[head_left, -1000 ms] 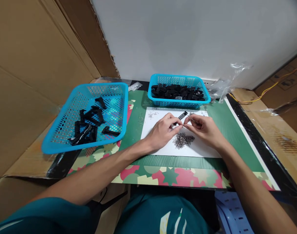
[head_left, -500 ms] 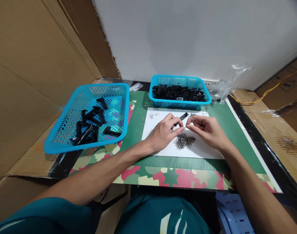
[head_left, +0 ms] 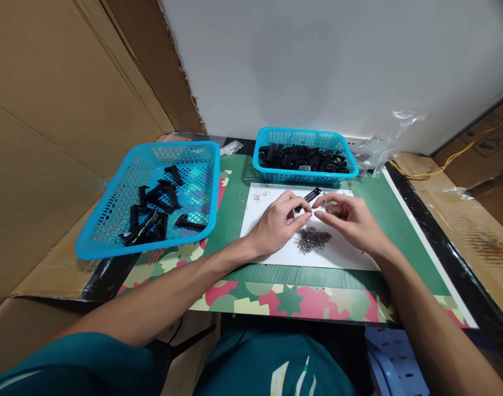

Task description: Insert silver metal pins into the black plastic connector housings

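Over the white sheet [head_left: 272, 257], my left hand [head_left: 278, 221] has thumb and forefinger pinched together; whatever they hold is too small to make out. Facing it from the right, my right hand [head_left: 345, 219] has its thumb and forefinger apart, with the tips close to the left fingertips and nothing visible between them. A black plastic part [head_left: 312, 194] shows just behind the left fingers; whether that hand touches it is unclear. Below the fingertips lies a pile of small metal pieces [head_left: 312, 240]. More small metal pieces [head_left: 260, 193] are scattered at the sheet's back left corner.
A blue basket [head_left: 213, 212] with several long black parts stands at the left. Behind the sheet, another blue basket [head_left: 305, 176] holds many black pieces. Clear plastic bags [head_left: 375, 151] lie at the back right, near a yellow cable [head_left: 452, 157]. Cardboard [head_left: 49, 137] rises on the left.
My right thumb and forefinger have spread apart, with the forefinger raised. The black part behind the left fingers has shifted slightly up and right. My left hand has hardly moved.
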### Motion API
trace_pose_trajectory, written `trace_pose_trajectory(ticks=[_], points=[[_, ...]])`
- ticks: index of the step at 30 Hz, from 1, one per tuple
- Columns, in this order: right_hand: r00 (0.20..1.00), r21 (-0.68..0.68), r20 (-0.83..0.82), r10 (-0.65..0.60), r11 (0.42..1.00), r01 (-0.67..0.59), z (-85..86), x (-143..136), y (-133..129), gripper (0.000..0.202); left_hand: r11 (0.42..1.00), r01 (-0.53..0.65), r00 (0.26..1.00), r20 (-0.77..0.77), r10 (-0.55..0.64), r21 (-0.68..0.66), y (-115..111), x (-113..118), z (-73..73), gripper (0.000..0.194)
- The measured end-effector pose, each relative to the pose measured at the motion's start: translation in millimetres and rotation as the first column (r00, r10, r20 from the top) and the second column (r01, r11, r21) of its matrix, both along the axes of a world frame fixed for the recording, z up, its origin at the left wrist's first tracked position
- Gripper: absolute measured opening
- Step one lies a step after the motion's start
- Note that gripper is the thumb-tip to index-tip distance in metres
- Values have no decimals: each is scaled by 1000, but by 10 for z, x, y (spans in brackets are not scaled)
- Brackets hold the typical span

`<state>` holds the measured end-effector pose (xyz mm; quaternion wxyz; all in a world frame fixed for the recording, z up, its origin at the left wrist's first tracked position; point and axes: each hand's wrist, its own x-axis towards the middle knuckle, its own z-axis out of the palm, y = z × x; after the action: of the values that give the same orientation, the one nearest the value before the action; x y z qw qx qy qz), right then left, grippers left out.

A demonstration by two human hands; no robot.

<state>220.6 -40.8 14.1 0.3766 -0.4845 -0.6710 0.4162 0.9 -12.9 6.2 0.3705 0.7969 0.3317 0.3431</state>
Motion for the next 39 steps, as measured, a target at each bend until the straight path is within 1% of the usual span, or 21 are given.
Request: trace_pose_trajectory(ticks=[4, 9, 12, 14, 17, 19, 20, 23, 25, 28, 33, 39], points=[[999, 25, 33, -9, 1000, 8, -6, -14, 3, 31, 1000, -3, 1000, 26, 3, -10, 1, 1, 0, 11], [998, 77, 23, -56, 996, 54, -38, -20, 17, 30, 1000, -6, 1000, 16, 6, -3, 8, 1, -24, 13], [993, 162, 43, -110, 981, 102, -34, -19, 11, 25, 1000, -6, 1000, 18, 7, -5, 14, -9, -24, 16], [983, 275, 62, -176, 949, 152, -19, -31, -6, 20, 1000, 2, 1000, 28, -2, 5, 22, -20, -24, 22], [955, 458, 105, -276, 866, 200, -4, -72, -37, 14, 1000, 21, 999, 46, -21, 3, 37, -27, -40, 29], [940, 556, 149, -306, 812, 176, -11, -105, -51, 11, 999, 26, 997, 78, -24, -30, 42, -21, -59, 22], [936, 596, 171, -308, 788, 151, -21, -120, -54, 10, 999, 21, 995, 100, -16, -50, 42, -16, -69, 22], [933, 674, 228, -277, 737, 53, -59, -146, -51, 10, 995, -17, 988, 154, 32, -100, 31, 2, -79, 35], [934, 694, 246, -258, 720, 16, -81, -148, -49, 11, 993, -33, 985, 166, 52, -116, 22, 11, -68, 37], [927, 704, 265, -264, 710, 2, -97, -138, -54, 11, 993, -37, 983, 173, 57, -116, 19, 20, -40, 34], [911, 695, 324, -254, 717, -47, -110, -115, -58, 13, 994, -39, 987, 151, 54, -102, 29, 24, -11, 23], [898, 682, 363, -248, 728, -74, -134, -101, -46, 14, 993, -67, 986, 148, 82, -102, 28, 25, -10, 22]])
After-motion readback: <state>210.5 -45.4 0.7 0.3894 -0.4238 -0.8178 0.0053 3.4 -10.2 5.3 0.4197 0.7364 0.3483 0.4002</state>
